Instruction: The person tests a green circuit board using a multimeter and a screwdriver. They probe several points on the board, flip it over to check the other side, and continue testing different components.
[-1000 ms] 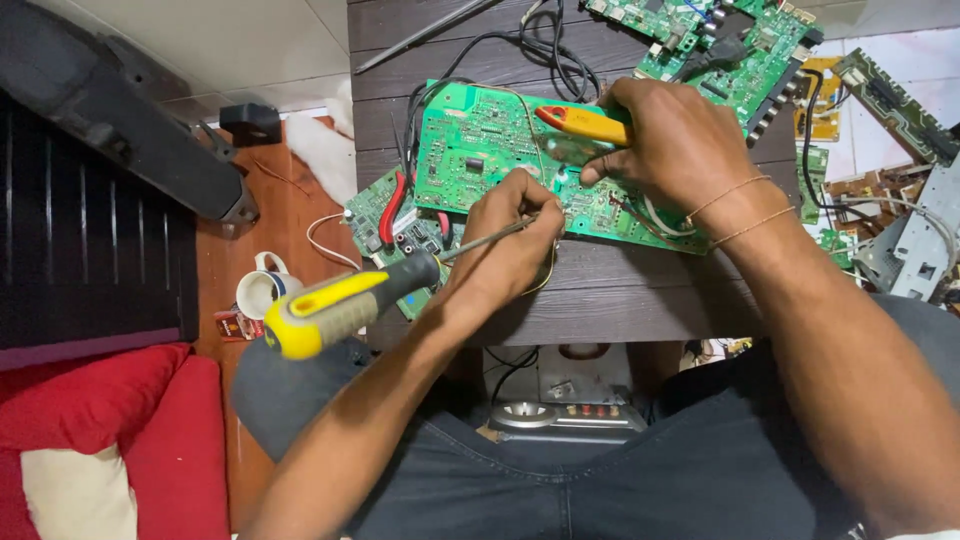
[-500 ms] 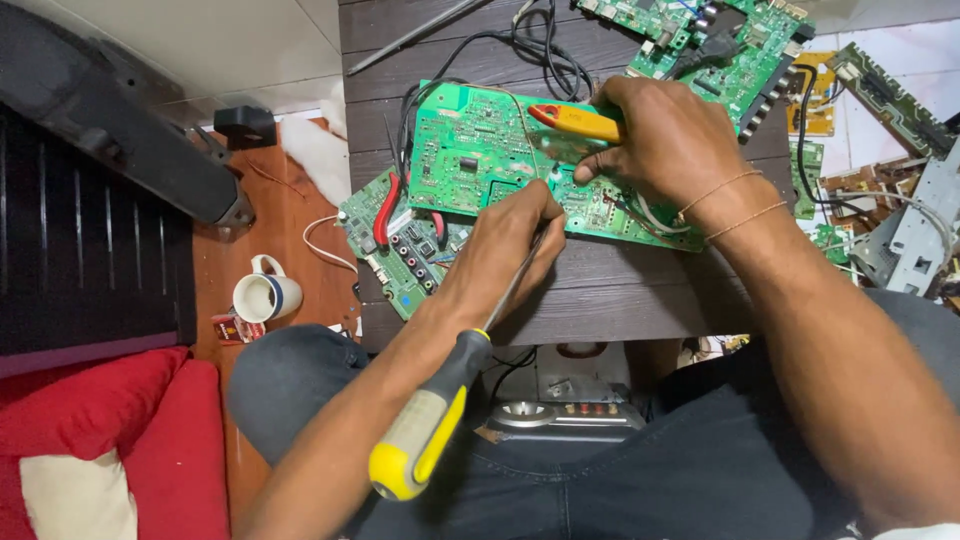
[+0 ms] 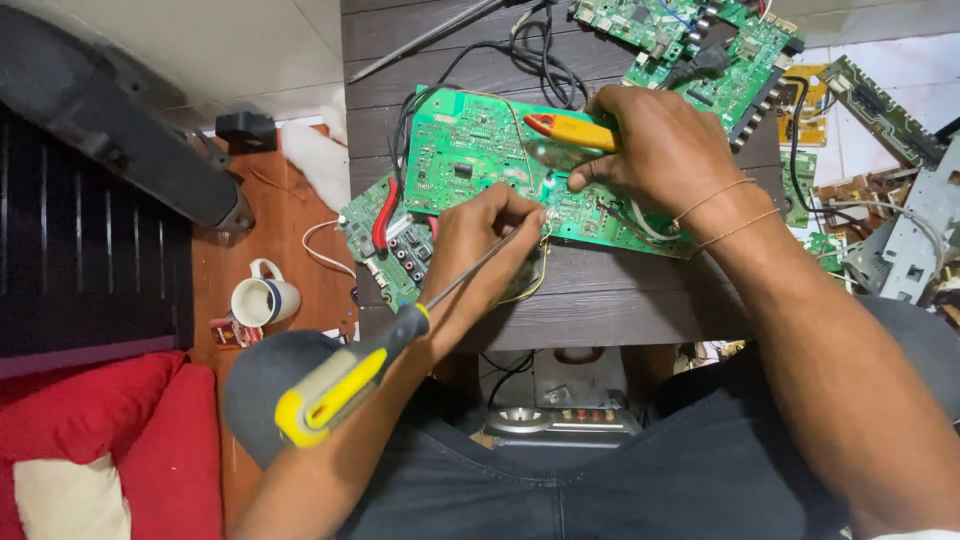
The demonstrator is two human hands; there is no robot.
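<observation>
A green circuit board [image 3: 470, 155] lies on a dark wooden table [image 3: 600, 290]. My left hand [image 3: 485, 240] pinches the metal shaft of a screwdriver near its tip, at the board's near edge. The screwdriver's yellow and black handle [image 3: 335, 385] points back toward my left knee. My right hand [image 3: 660, 150] rests on the board's right part and holds an orange-handled tool [image 3: 570, 128] across its top. Thin bands circle my right wrist.
More green boards [image 3: 700, 35] lie at the table's far right, with black cables [image 3: 540, 50] between. A smaller board with a red-handled tool [image 3: 385, 215] sits at the left edge. A white mug [image 3: 262, 298] stands on the floor. A silver device [image 3: 560, 420] sits below the table.
The screwdriver handle has swung from level beside my left hand down and back toward my knee, then settled a little higher. Both hands stay on the board.
</observation>
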